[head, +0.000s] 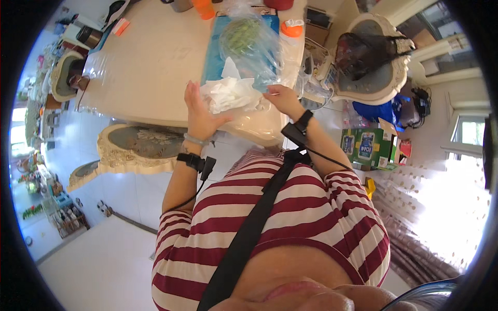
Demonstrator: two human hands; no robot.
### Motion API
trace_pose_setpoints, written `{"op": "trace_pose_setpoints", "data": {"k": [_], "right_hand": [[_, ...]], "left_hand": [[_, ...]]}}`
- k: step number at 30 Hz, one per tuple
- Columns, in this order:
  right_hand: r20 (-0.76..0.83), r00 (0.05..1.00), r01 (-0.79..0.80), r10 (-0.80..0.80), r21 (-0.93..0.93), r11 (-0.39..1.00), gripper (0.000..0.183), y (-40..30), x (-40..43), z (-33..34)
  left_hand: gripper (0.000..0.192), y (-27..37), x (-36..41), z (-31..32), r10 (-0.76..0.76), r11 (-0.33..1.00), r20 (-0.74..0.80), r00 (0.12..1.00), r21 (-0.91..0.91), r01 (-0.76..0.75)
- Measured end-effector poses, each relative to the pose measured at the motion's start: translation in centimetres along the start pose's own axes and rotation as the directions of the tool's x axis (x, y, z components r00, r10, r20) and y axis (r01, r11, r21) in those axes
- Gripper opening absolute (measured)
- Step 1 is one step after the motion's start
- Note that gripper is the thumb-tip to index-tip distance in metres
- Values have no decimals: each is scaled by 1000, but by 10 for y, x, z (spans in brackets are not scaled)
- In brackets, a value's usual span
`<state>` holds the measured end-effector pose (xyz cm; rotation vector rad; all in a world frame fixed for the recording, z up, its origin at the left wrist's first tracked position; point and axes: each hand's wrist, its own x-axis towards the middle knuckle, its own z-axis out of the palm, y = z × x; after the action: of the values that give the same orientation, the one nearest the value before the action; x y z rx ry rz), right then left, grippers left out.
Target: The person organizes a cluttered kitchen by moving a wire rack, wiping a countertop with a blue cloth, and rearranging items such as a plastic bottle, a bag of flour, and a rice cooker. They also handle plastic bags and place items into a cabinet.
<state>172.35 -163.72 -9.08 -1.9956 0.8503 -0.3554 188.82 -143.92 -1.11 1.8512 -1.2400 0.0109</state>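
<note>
A crumpled heap of white tissues [232,93] lies near the table's front edge. My left hand [203,110] is at its left side, fingers apart and thumb stretched towards the heap. At the right side of the tissues is my right hand [286,100], its fingers bent close together; whether they pinch the tissue or some clear plastic film is not plain. Behind the heap, a clear plastic bag [268,46] with green vegetables [243,35] in it rests on a blue mat [213,58].
The cream table [151,66] carries an orange lid-like item [291,29] and an orange cup [203,8]. A carved chair [140,155] stands at the front left. To the right, another chair [379,89] bears a dark plastic bag [362,54]. A green carton [367,145] sits on the floor.
</note>
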Motion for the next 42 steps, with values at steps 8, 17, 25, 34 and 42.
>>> {"op": "trace_pose_setpoints", "data": {"k": [8,17,25,34,42], "right_hand": [[7,877,-471,480,206,858,29,10,-111,-88],[-20,698,-608,716,511,607,35,54,-322,-76],[-143,534,-439,833,795,419,33,84,-459,-22],[-274,215,-71,938,953,295,26,87,-617,2],[-300,-44,303,953,905,299,27,83,-703,57]], "left_hand": [[50,-21,-46,-17,227,967,-112,967,142,-210],[31,-28,-110,36,190,969,681,707,-244,-25],[20,10,-119,96,332,886,940,81,-281,-368],[37,135,-155,208,204,801,929,-308,-339,-493],[34,205,-179,344,226,456,722,-654,-672,-584]]}}
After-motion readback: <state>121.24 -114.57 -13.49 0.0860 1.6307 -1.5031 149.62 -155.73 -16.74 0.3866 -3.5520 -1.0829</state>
